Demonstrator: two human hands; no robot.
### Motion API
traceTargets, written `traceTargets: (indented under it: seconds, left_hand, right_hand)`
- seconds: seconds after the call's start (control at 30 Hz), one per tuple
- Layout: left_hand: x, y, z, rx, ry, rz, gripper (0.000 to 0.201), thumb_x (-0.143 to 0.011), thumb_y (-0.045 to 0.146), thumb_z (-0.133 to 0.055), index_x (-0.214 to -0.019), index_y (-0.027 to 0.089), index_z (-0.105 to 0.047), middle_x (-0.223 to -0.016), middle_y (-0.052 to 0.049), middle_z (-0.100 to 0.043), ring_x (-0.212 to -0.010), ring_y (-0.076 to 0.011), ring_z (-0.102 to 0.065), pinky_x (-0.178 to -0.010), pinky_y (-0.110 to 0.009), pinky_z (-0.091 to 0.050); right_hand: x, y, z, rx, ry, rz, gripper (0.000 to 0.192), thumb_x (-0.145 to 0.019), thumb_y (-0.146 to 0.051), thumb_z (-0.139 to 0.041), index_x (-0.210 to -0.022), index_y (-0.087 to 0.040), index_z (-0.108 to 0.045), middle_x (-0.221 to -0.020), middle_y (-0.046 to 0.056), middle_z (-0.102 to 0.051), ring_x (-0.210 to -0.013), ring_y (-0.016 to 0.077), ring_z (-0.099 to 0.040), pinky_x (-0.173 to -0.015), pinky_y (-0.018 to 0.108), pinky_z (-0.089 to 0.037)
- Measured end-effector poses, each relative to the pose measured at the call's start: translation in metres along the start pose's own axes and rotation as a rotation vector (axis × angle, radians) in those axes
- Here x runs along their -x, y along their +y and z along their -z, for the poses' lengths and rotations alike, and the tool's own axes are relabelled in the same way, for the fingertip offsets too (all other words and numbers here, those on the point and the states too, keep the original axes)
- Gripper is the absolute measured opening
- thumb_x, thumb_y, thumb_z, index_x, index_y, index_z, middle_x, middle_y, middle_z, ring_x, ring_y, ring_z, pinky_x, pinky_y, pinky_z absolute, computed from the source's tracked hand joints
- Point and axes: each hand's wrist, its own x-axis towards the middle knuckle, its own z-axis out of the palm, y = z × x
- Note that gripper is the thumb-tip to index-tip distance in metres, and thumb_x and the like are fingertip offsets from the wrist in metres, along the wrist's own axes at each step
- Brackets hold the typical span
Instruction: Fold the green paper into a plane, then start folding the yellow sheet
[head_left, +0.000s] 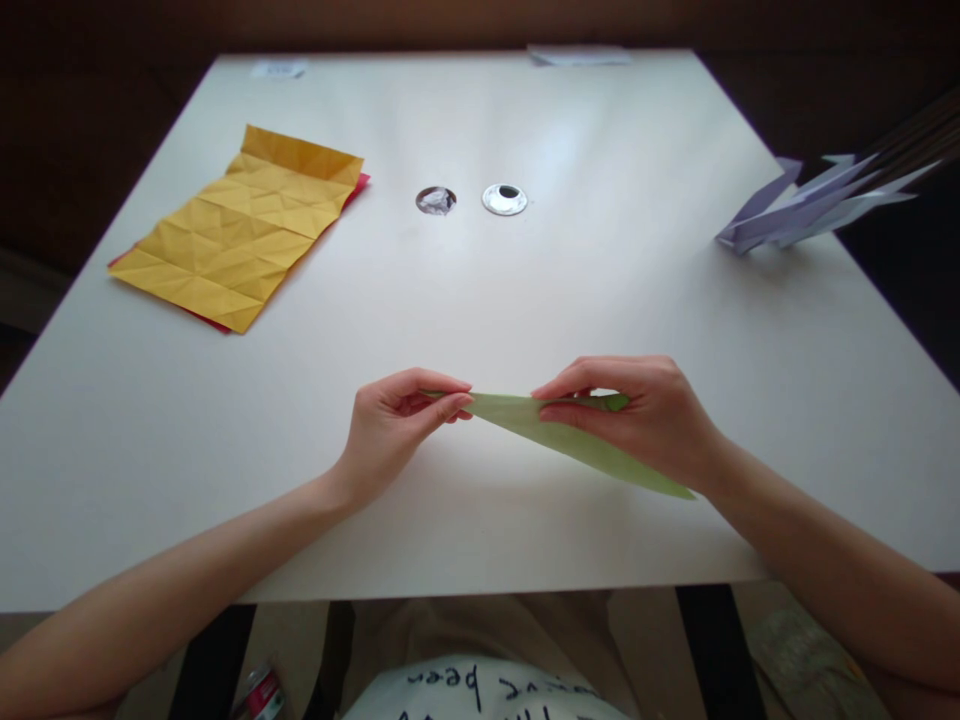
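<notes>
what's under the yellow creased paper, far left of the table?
A red sheet lies under the yellow paper: its edge peeks out at the right corner and along the lower left side. The rest of it, and anything else beneath, is covered.

A white tabletop (525, 300) fills most of the view, lit softly from above so that its middle shines, with two round cable holes (471, 199) near that bright patch. Beyond the tabletop's far edge the room is dark brown and dim. Under its near edge stand black table legs (709, 650) on a pale floor (645, 640).
</notes>
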Motion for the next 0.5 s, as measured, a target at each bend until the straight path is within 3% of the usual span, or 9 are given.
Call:
traceTargets:
  seconds: [0.2,0.33,0.5]
  left_hand:
    - [0.0006,-0.0001,0.0012,0.084,0.003,0.08,0.033,-0.066,0.023,-0.073,-0.098,0.021,-0.063,-0.074,0.001,-0.068,-0.062,-0.011,-0.065,-0.059,-0.019,-0.053]
    - [0.0019,0.0003,0.0007,0.164,-0.005,0.165,0.018,-0.071,0.026,-0.069,-0.088,0.02,-0.068,-0.069,0.0,-0.068,-0.067,-0.0115,-0.065,-0.06,-0.018,-0.052]
    - [0.0052,0.0045,0.0008,0.232,-0.003,0.138,0.013,-0.075,0.028,-0.065,-0.087,0.023,-0.07,-0.075,0.0,-0.069,-0.068,-0.0102,-0.064,-0.059,-0.017,-0.05]
  right_hand:
    - [-0.0016,-0.0029,0.0005,-0.044,0.0,-0.089,0.005,-0.07,-0.019,-0.067,-0.073,-0.024,-0.067,-0.068,-0.004,-0.067,-0.06,0.0128,-0.061,-0.052,0.023,-0.048]
    - [-0.0009,-0.0043,0.0012,-0.056,0.029,-0.07,0.007,-0.07,-0.017,-0.066,-0.073,-0.024,-0.066,-0.068,-0.004,-0.066,-0.061,0.0129,-0.061,-0.052,0.023,-0.048]
    - [0.0014,-0.0066,0.0012,-0.034,0.087,0.028,0.009,-0.071,-0.015,-0.065,-0.073,-0.024,-0.066,-0.069,-0.003,-0.067,-0.061,0.0123,-0.061,-0.051,0.022,-0.048]
